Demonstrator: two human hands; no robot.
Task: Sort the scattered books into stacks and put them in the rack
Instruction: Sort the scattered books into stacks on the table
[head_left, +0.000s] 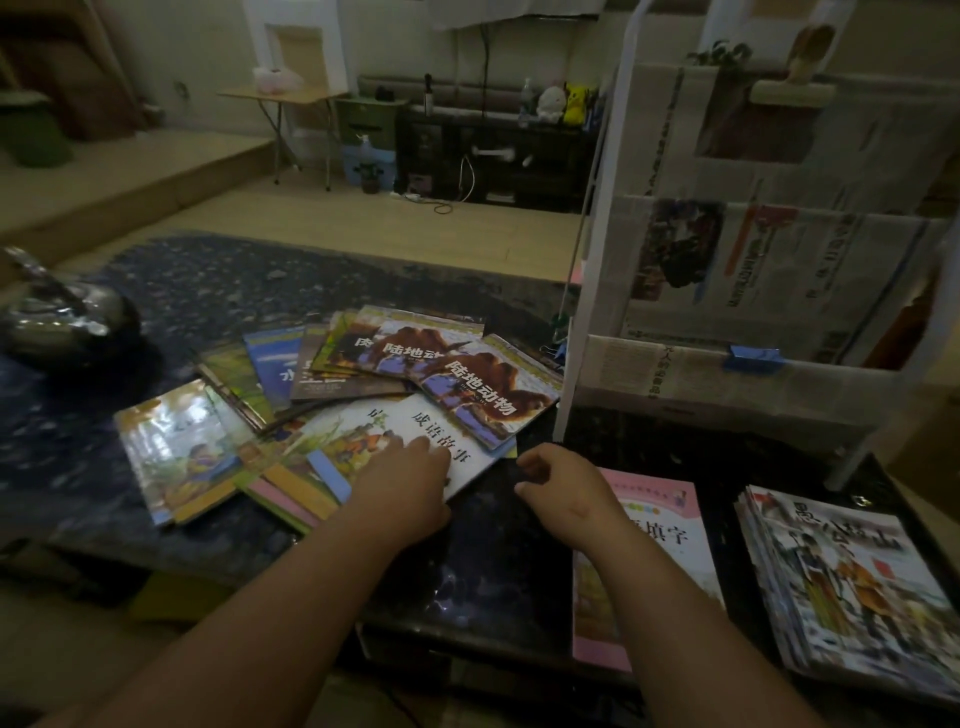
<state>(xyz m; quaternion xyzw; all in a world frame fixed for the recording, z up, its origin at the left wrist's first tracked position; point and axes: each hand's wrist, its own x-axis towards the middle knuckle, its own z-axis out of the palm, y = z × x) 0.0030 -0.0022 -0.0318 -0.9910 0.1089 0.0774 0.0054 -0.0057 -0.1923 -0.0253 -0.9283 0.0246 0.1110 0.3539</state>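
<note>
Dark shiny counter (208, 275) with a messy pile of books (311, 374) spread over the middle — thin picture books, lying flat and overlapping every which way. At the right side of the pile, on top, a book with a brown animal (488, 395) on its cover, lying partly over a white book (457, 441).

Left hand (410, 488) laid on the near part of that white book, fingers (423, 449) straight and close together, pressing down, not curled round anything.

Right hand (561, 483) just beside it, over bare counter, fingers loosely bent and holding nothing. Hard to tell whether touching the counter or just above it. Right forearm across a pink book (670, 525) lying flat near the front edge.

Further right, a neat stack of books (852, 582) with a snowy picture on top, close to the front right corner, a little apart from the pink book.

Behind these, at the back right, a white rack (753, 291) standing on the counter — pockets lined with newspaper, a bit of blue tape (753, 357) on the lowest one.

Far left, a shiny dark teapot (57, 317), well apart from the pile.
</note>
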